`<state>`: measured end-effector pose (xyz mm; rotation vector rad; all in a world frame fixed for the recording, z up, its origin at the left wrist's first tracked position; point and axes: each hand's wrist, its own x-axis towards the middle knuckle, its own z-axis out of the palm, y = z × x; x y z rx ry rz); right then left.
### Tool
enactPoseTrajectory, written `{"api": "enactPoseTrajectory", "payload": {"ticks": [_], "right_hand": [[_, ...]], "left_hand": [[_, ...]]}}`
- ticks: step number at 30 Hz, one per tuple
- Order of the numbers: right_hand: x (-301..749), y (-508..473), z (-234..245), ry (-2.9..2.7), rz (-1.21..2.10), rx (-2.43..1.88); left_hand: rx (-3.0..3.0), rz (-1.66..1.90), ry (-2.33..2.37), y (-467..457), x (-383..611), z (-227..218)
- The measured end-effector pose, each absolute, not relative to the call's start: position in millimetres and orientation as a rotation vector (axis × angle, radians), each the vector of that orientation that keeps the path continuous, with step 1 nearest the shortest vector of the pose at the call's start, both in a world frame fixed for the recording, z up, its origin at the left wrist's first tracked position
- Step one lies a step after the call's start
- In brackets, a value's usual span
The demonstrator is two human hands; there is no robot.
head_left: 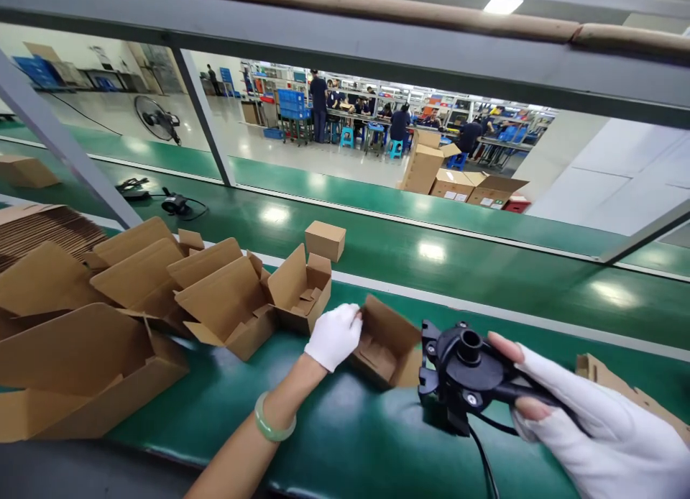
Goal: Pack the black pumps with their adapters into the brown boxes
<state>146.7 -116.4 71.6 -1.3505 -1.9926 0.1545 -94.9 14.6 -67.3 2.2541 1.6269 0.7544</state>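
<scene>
My left hand [335, 337], in a white glove, pinches the left side of a small open cardboard box [385, 348] standing on the green work surface. The box's lid is up and folded cardboard shows inside. In my right hand [582, 413], gloved in white with bare fingertips, is a black plastic part with a cable [474, 369]. It has a round body, a short tube on top, screws and a bracket at its left end. The part is held above the surface, to the right of the box, and its cable hangs down.
Several open cardboard boxes [231, 301] line the left side beside stacked flat cardboard [48, 233]. A closed box [325, 240] and a black cabled part [177, 203] lie on the green belt [377, 233]. Cut cardboard [630, 391] lies at right; a metal frame post [202, 114] rises ahead.
</scene>
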Motion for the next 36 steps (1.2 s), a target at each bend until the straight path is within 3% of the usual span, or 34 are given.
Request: {"api": "enactPoseTrajectory", "payload": {"ticks": [5, 14, 24, 29, 36], "right_hand": [[95.5, -76.7, 56.4, -2.154, 0.161, -1.310], [28.0, -10.8, 14.9, -2.888, 0.098, -1.641], [37.2, 9.7, 9.7, -2.973, 0.208, -1.789], [47.0, 8.5, -8.8, -2.993, 0.276, -1.841], [35.0, 14.0, -12.3, -3.038, 0.341, -1.748]], "left_hand": [[2.079, 0.884, 1.836, 2.1, -98.4, -73.9], [1.802, 1.029, 1.609, -16.5, -106.9, -77.1], [1.729, 0.747, 1.064, 13.3, -124.9, -119.2], [1.880, 0.817, 0.914, 25.8, -117.1, -134.2], [2.038, 1.115, 1.160, 9.5, -96.8, -154.3]]}}
